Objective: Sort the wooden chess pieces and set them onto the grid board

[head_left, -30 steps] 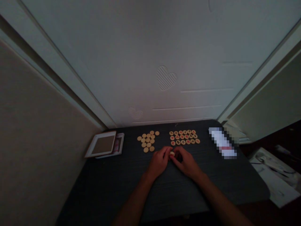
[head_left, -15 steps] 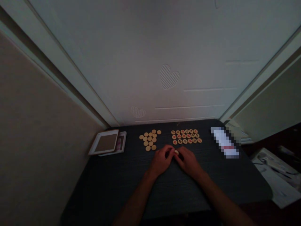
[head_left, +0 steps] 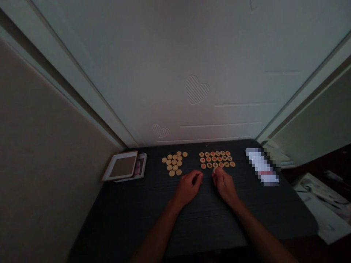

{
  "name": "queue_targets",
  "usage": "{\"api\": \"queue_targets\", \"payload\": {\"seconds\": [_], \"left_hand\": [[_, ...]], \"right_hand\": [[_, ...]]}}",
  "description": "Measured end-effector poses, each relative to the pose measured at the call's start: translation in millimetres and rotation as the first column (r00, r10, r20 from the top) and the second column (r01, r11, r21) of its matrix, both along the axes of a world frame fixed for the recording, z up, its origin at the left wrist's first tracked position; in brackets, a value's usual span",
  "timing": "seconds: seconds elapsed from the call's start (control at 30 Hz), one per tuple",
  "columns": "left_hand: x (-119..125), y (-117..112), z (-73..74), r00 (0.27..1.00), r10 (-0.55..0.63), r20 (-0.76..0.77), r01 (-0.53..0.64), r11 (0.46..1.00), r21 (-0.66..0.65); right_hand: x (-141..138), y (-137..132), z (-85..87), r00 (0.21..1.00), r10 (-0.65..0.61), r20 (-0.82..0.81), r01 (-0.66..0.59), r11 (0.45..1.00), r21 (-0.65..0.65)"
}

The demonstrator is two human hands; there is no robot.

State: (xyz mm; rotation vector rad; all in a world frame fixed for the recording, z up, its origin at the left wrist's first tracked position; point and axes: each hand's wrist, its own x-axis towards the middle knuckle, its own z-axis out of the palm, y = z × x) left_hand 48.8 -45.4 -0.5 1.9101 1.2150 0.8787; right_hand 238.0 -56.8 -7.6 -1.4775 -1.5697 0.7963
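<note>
So the right hand (head_left: 224, 184) was pinched up tight at the near edge of the marked pieces (head_left: 214, 159), with a pale rim at its fingertips that looked like a piece (head_left: 214, 170). A tip pinch would suit something that small and flat. The left hand (head_left: 188, 187) was loosely curled just beside it, thumb and finger nearly meeting; couldn't tell if anything was in there. Both sat low over the table (head_left: 203, 226), probably for steadiness.

The marked ones lay face up in three rows, I guess so the red and dark marks could be read. The plain pieces (head_left: 174, 162) made a loose cluster to the left, well apart, so no mixing. Further left, a frame (head_left: 123, 167) overlapped a tray (head_left: 140, 166), and something pixelated (head_left: 261, 166) lay far right, out of the way.
</note>
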Motion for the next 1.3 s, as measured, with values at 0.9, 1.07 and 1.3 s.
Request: {"api": "queue_targets", "payload": {"seconds": [0.9,1.07,1.3], "left_hand": [[3.7,-8.0,8.0,0.996,-0.080,-0.051,0.077,0.996,-0.046],[2.3,-5.1,7.5,0.999,-0.045,-0.006,0.045,0.997,-0.070],[3.5,-6.9,7.2,0.995,-0.078,-0.064,0.074,0.995,-0.065]], "right_hand": [[-4.5,-0.5,-11.0,0.870,0.303,0.390,-0.350,0.935,0.055],[-5.2,-4.1,-3.6,0.908,0.282,0.309,-0.318,0.945,0.073],[-5.5,-4.2,-1.5,0.919,0.297,0.258,-0.318,0.947,0.041]]}}
